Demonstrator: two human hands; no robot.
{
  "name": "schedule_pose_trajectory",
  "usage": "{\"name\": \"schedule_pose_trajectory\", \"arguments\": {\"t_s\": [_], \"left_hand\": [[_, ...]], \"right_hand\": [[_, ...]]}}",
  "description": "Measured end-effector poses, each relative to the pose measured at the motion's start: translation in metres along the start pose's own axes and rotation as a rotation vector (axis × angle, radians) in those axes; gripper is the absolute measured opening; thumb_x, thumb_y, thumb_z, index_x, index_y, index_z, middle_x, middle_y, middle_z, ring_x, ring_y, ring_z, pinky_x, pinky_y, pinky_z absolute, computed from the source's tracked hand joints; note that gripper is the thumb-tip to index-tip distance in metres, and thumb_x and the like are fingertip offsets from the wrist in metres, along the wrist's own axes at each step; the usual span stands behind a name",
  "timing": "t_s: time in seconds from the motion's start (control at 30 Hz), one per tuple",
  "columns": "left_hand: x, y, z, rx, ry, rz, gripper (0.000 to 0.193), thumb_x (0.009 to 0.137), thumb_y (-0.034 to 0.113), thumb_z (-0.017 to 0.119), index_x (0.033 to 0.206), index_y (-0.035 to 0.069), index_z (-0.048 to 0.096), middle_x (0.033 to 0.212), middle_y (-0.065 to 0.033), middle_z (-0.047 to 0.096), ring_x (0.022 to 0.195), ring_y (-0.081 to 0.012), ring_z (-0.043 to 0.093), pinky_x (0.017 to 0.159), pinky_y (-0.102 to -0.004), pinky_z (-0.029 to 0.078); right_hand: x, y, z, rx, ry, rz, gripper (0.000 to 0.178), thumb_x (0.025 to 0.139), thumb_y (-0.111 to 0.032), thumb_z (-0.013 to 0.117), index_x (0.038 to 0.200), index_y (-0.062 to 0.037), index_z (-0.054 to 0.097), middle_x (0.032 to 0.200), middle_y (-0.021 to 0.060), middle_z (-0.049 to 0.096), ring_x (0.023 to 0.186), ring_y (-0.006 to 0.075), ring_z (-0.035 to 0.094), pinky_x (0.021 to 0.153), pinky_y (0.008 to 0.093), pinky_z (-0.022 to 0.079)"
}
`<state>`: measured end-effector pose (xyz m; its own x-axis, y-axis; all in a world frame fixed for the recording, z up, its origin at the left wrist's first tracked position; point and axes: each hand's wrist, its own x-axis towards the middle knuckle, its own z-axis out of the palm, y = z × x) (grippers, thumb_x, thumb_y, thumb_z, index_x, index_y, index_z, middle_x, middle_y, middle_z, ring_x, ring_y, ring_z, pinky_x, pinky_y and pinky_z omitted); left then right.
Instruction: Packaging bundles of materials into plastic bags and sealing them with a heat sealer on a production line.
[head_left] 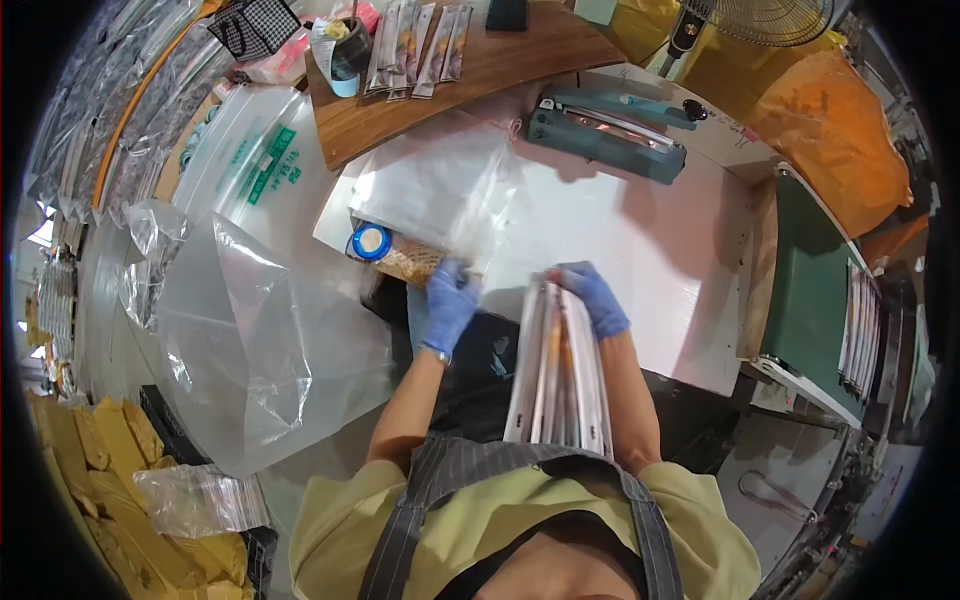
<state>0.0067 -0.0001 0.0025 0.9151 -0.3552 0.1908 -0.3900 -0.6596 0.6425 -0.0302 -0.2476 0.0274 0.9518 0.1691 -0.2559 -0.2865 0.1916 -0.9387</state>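
Observation:
My right hand (593,298), in a blue glove, grips the top of a bundle of long, slim sachets (556,370), white and silver with some orange. The bundle hangs toward my apron, its lower end against it. My left hand (452,305), also gloved in blue, has its fingers curled at the near edge of a clear plastic bag (430,190) lying on the white worktop (640,270). That edge is blurred, and the fingertips are partly hidden. Just left of this hand is a round blue-rimmed item with a pale top (371,242), by a strip of brown tape or board (412,262).
A teal bag sealer (605,138) stands at the worktop's back. Beyond, a brown wooden board (480,75) carries several loose sachets (420,45) and a dark cup (350,50). Large clear plastic sheets (250,340) spread at left. A green panel (810,290) with sachets is at right.

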Motion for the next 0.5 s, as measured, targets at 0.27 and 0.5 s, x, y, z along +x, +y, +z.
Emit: {"name": "schedule_pose_trajectory", "arguments": {"t_s": [0.27,0.5], "left_hand": [[0.009,0.141,-0.029,0.809,-0.309,0.35,0.065,0.071,0.001,0.049,0.132,0.007,0.03,0.13,-0.0148,0.04,0.065,-0.0244,0.06,0.058,-0.0312,0.049],[-0.048,0.014,0.117,-0.178,-0.1,-0.185,0.028,0.085,0.012,0.045,0.113,0.006,0.046,0.104,-0.0088,0.052,0.059,-0.0164,0.052,0.052,-0.0255,0.044]], "right_hand": [[-0.003,-0.029,0.012,0.142,-0.199,-0.014,0.041,0.077,-0.014,0.062,0.114,0.0014,0.054,0.085,0.0062,0.062,0.078,0.0109,0.056,0.073,0.0234,0.045],[0.022,-0.01,0.013,0.113,-0.167,-0.296,0.085,0.077,-0.023,0.065,0.138,-0.0024,0.009,0.103,0.0106,0.056,0.087,0.0155,0.055,0.078,0.0266,0.046]]}}
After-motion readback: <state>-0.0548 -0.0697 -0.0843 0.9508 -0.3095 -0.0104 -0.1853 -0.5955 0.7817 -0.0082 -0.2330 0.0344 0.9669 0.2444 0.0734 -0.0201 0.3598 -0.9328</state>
